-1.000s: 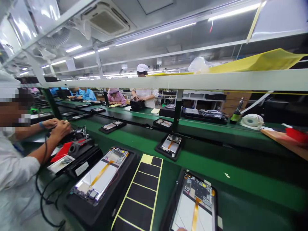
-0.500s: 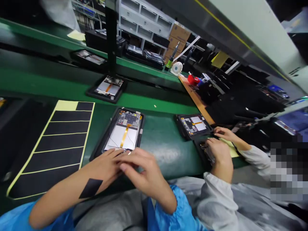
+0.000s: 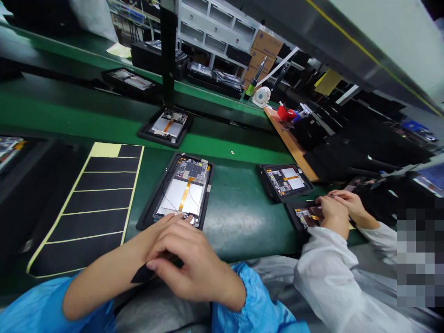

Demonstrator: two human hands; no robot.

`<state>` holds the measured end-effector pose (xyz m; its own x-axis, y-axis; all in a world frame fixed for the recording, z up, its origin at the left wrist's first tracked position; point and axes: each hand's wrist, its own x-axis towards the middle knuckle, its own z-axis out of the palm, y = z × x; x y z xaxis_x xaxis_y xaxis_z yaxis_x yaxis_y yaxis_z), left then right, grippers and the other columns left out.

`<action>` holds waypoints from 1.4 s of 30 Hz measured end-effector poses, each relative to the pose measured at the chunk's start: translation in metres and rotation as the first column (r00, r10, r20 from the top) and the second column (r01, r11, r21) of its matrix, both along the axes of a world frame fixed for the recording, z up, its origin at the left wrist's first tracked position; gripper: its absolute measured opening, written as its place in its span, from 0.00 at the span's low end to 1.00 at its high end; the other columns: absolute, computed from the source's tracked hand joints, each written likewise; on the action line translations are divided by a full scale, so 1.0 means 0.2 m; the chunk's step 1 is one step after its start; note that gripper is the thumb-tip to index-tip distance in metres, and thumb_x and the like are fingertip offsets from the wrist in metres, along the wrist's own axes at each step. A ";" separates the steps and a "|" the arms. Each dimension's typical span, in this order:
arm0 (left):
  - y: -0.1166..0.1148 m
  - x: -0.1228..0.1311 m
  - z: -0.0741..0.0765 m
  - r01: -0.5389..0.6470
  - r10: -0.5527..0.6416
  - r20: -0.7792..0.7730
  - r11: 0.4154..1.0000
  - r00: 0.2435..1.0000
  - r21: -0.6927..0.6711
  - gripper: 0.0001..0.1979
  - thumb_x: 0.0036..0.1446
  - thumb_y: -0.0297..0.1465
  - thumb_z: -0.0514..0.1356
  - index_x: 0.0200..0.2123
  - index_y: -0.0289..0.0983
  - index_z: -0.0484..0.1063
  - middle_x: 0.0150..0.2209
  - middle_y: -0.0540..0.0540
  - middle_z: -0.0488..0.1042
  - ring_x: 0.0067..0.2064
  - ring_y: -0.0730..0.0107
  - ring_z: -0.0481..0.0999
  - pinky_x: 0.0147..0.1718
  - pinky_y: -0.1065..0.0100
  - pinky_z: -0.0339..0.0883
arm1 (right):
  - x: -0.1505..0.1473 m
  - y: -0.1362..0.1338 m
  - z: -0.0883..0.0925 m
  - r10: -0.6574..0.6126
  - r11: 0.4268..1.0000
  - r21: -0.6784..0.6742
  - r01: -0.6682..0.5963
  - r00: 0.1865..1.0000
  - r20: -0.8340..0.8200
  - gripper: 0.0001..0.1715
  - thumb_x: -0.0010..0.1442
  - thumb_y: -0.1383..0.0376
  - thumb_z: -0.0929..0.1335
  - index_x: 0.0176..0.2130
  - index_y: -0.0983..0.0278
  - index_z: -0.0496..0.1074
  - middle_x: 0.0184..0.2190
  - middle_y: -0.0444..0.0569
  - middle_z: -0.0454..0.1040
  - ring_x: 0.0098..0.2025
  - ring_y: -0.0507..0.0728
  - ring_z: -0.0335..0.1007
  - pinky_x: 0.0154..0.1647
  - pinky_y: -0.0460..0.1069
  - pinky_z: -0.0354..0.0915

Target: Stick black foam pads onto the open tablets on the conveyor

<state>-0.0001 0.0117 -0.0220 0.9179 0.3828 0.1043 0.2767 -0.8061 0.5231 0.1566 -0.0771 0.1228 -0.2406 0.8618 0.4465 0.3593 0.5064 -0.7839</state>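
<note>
An opened tablet (image 3: 185,189) lies in a black tray, showing its circuit board, white battery area and an orange ribbon cable. The fingers of my left hand (image 3: 160,230) are stretched out over its lower end, partly hidden by my other hand. A black adhesive patch (image 3: 140,274) is on my left wrist. Across that wrist reaches my right hand (image 3: 197,261), its thumb and index finger closed at the patch's edge and covering part of it. To the left lies a yellow backing sheet (image 3: 106,150) with several black adhesive pieces.
A co-worker's hands (image 3: 335,210) work on another tablet at the right, beside an opened tablet (image 3: 289,180). Another tablet (image 3: 168,126) lies on the green strip behind. A dark upright post (image 3: 168,55) and small white fan (image 3: 262,96) stand farther back.
My right hand has moved left and down from near my left fingers to the patch on my left wrist. The view has shifted slightly. The co-worker's hands have moved closer together.
</note>
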 end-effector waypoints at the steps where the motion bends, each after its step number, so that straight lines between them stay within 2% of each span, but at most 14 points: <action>1: 0.00 0.01 0.02 0.036 -0.036 0.008 0.999 0.999 0.023 0.25 0.66 0.31 0.58 0.65 0.39 0.72 0.62 0.39 0.74 0.64 0.47 0.73 0.66 0.50 0.71 | 0.00 -0.02 0.00 -0.007 1.000 0.022 0.008 0.999 -0.036 0.07 0.72 0.67 0.71 0.38 0.61 0.74 0.36 0.46 0.81 0.42 0.55 0.78 0.54 0.51 0.73; 3: 0.02 0.02 0.07 0.128 -0.131 0.031 0.988 0.991 0.082 0.26 0.65 0.31 0.60 0.66 0.41 0.71 0.64 0.41 0.72 0.65 0.48 0.72 0.68 0.50 0.68 | 0.02 -0.07 -0.01 -0.071 0.996 0.042 0.078 0.985 -0.159 0.06 0.71 0.66 0.72 0.38 0.60 0.75 0.35 0.46 0.81 0.41 0.56 0.77 0.50 0.52 0.73; 5: 0.05 0.03 0.15 0.175 -0.187 0.075 0.973 0.979 0.153 0.23 0.67 0.29 0.59 0.65 0.41 0.72 0.63 0.40 0.72 0.64 0.49 0.72 0.67 0.50 0.67 | 0.06 -0.14 -0.04 -0.241 0.967 -0.002 0.255 0.911 -0.334 0.05 0.70 0.64 0.74 0.39 0.59 0.77 0.35 0.46 0.79 0.40 0.56 0.76 0.46 0.51 0.72; 8: 0.12 0.06 0.28 0.153 -0.188 0.161 0.966 0.969 0.208 0.17 0.74 0.26 0.51 0.58 0.37 0.75 0.55 0.40 0.76 0.56 0.55 0.76 0.59 0.58 0.70 | 0.15 -0.21 -0.14 -0.544 0.816 -0.163 0.555 0.639 -0.544 0.06 0.69 0.60 0.76 0.39 0.58 0.79 0.34 0.45 0.74 0.38 0.55 0.72 0.40 0.49 0.69; 10: 0.17 0.11 0.34 0.189 -0.226 0.186 0.962 0.956 0.199 0.17 0.77 0.26 0.48 0.55 0.37 0.76 0.50 0.41 0.76 0.51 0.59 0.77 0.53 0.63 0.70 | 0.21 -0.24 -0.21 -0.664 0.708 -0.293 0.643 0.463 -0.588 0.08 0.68 0.57 0.77 0.40 0.58 0.80 0.35 0.45 0.74 0.36 0.54 0.71 0.38 0.48 0.68; 11: 0.20 0.15 0.36 0.220 -0.255 0.190 0.957 0.948 0.187 0.17 0.77 0.25 0.48 0.53 0.36 0.76 0.49 0.41 0.76 0.49 0.60 0.77 0.51 0.64 0.70 | 0.23 -0.24 -0.24 -0.703 0.670 -0.352 0.654 0.404 -0.586 0.10 0.68 0.55 0.77 0.42 0.58 0.81 0.37 0.45 0.75 0.37 0.54 0.72 0.38 0.48 0.69; 13: 0.26 0.23 0.37 0.282 -0.311 0.191 0.945 0.931 0.167 0.16 0.76 0.25 0.48 0.50 0.36 0.77 0.47 0.42 0.75 0.47 0.60 0.76 0.49 0.64 0.68 | 0.25 -0.24 -0.30 -0.755 0.624 -0.436 0.649 0.359 -0.548 0.15 0.66 0.52 0.77 0.47 0.57 0.81 0.40 0.47 0.78 0.41 0.55 0.74 0.42 0.49 0.70; 16: 0.38 0.35 0.36 0.366 -0.380 0.173 0.924 0.909 0.111 0.15 0.74 0.24 0.51 0.45 0.35 0.78 0.45 0.42 0.75 0.46 0.60 0.74 0.48 0.64 0.66 | 0.24 -0.21 -0.35 -0.779 0.616 -0.470 0.632 0.397 -0.486 0.19 0.66 0.51 0.77 0.51 0.58 0.81 0.44 0.49 0.80 0.46 0.57 0.76 0.46 0.50 0.71; 20: 0.55 0.46 0.38 0.446 -0.444 0.132 0.895 0.886 0.010 0.12 0.71 0.25 0.53 0.42 0.36 0.77 0.44 0.43 0.75 0.47 0.60 0.73 0.48 0.64 0.63 | 0.23 -0.17 -0.38 -0.771 0.635 -0.505 0.585 0.441 -0.459 0.22 0.64 0.48 0.77 0.49 0.59 0.82 0.41 0.48 0.80 0.40 0.56 0.75 0.41 0.49 0.70; 23: 0.63 0.51 0.43 0.456 -0.454 0.095 0.890 0.886 0.004 0.12 0.69 0.27 0.53 0.40 0.37 0.77 0.44 0.44 0.74 0.47 0.59 0.71 0.48 0.62 0.61 | 0.26 -0.14 -0.38 -0.764 0.644 -0.577 0.503 0.475 -0.438 0.22 0.62 0.47 0.77 0.44 0.61 0.82 0.32 0.45 0.77 0.34 0.54 0.71 0.37 0.48 0.68; 27: 0.66 0.53 0.46 0.464 -0.465 0.076 0.885 0.882 0.037 0.13 0.67 0.29 0.52 0.37 0.37 0.77 0.44 0.42 0.73 0.46 0.58 0.68 0.48 0.60 0.59 | 0.35 -0.07 -0.36 -0.666 0.696 -0.646 0.313 0.616 -0.420 0.23 0.60 0.46 0.78 0.41 0.62 0.81 0.24 0.41 0.70 0.26 0.51 0.64 0.30 0.46 0.63; 32: 0.68 0.54 0.42 0.462 -0.467 0.148 0.884 0.872 0.068 0.14 0.69 0.29 0.51 0.39 0.37 0.77 0.45 0.42 0.72 0.46 0.58 0.68 0.50 0.59 0.59 | 0.44 0.07 -0.33 -0.538 0.699 -0.675 0.236 0.796 -0.278 0.22 0.55 0.48 0.79 0.37 0.62 0.78 0.24 0.38 0.65 0.25 0.49 0.56 0.28 0.45 0.55; 35: 0.68 0.54 0.39 0.438 -0.446 0.200 0.895 0.872 0.084 0.14 0.70 0.28 0.50 0.40 0.37 0.76 0.45 0.42 0.72 0.46 0.58 0.68 0.51 0.60 0.59 | 0.46 0.14 -0.33 -0.520 0.703 -0.661 0.262 0.824 -0.227 0.19 0.56 0.51 0.78 0.37 0.62 0.77 0.23 0.36 0.58 0.26 0.49 0.52 0.29 0.46 0.53; 42: 0.71 0.56 0.32 0.435 -0.437 0.252 0.898 0.863 0.068 0.12 0.68 0.26 0.50 0.39 0.37 0.75 0.45 0.44 0.72 0.48 0.58 0.68 0.52 0.60 0.58 | 0.46 0.21 -0.35 -0.561 0.711 -0.607 0.354 0.806 -0.188 0.14 0.55 0.55 0.75 0.38 0.61 0.77 0.24 0.36 0.55 0.27 0.51 0.51 0.30 0.48 0.53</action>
<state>0.1112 0.1528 0.0430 0.9321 -0.0519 0.3584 -0.2455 -0.8182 0.5199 0.2478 -0.0347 0.0519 0.3229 0.9370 -0.1335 0.0965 -0.1729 -0.9802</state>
